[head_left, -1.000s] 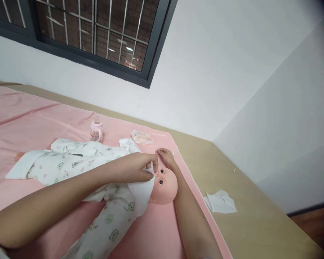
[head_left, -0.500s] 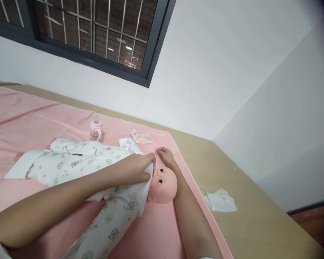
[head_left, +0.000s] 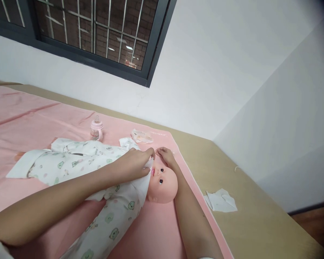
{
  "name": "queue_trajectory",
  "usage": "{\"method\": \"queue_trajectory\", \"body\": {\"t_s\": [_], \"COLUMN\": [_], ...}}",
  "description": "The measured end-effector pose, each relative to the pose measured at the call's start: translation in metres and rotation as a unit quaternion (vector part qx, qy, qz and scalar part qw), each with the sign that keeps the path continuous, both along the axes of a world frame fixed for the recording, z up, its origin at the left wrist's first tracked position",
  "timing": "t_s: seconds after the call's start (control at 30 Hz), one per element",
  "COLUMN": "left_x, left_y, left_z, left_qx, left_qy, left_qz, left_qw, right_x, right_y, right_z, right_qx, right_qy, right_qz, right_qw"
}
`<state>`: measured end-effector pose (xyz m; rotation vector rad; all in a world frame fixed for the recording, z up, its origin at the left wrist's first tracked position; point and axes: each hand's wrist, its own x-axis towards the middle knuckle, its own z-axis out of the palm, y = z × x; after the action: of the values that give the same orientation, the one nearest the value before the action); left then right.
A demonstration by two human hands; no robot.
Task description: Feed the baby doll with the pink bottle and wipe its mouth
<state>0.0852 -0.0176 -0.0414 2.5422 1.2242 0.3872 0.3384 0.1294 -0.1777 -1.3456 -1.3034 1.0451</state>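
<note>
A bald baby doll [head_left: 164, 187] lies on its back on a pink blanket [head_left: 162, 230], its head toward the right. It wears white clothes [head_left: 116, 207] with green animal prints. Over the doll's chest reaches my left hand [head_left: 136, 163], fingers closed on a white cloth [head_left: 145, 180] at the neck, just below the mouth. My right hand [head_left: 166, 155] rests beyond the doll's head, fingers slightly curled with nothing visible in them; its forearm lies alongside the top of the head.
Behind the doll stand a pink-capped baby bottle [head_left: 96, 130] and a clear plastic packet [head_left: 142, 136]. Folded white tissue [head_left: 220, 200] lies on the wooden surface [head_left: 248, 223] at right. A barred window [head_left: 97, 32] is in the wall.
My left hand has shifted slightly up and away, and the cloth at the doll's neck has moved off its mouth. My right hand is about where it was.
</note>
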Motion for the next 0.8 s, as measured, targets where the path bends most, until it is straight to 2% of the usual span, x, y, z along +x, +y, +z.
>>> {"method": "queue_trajectory", "body": {"t_s": [0.23, 0.53, 0.8], "left_x": [0.001, 0.006, 0.010], "left_y": [0.005, 0.015, 0.018], "left_z": [-0.006, -0.020, -0.025], "left_qx": [0.012, 0.036, 0.039], "left_qy": [-0.029, -0.138, -0.170], "left_qz": [-0.007, -0.028, -0.026], "left_qw": [0.999, 0.989, 0.984], "right_x": [-0.002, -0.008, -0.011], "right_y": [-0.003, -0.012, -0.015], "right_z": [0.004, 0.012, 0.017], "right_qx": [0.002, -0.004, 0.000], "right_qy": [-0.019, -0.052, -0.068], "right_qz": [-0.002, -0.016, -0.026], "right_qw": [1.000, 0.999, 0.997]}}
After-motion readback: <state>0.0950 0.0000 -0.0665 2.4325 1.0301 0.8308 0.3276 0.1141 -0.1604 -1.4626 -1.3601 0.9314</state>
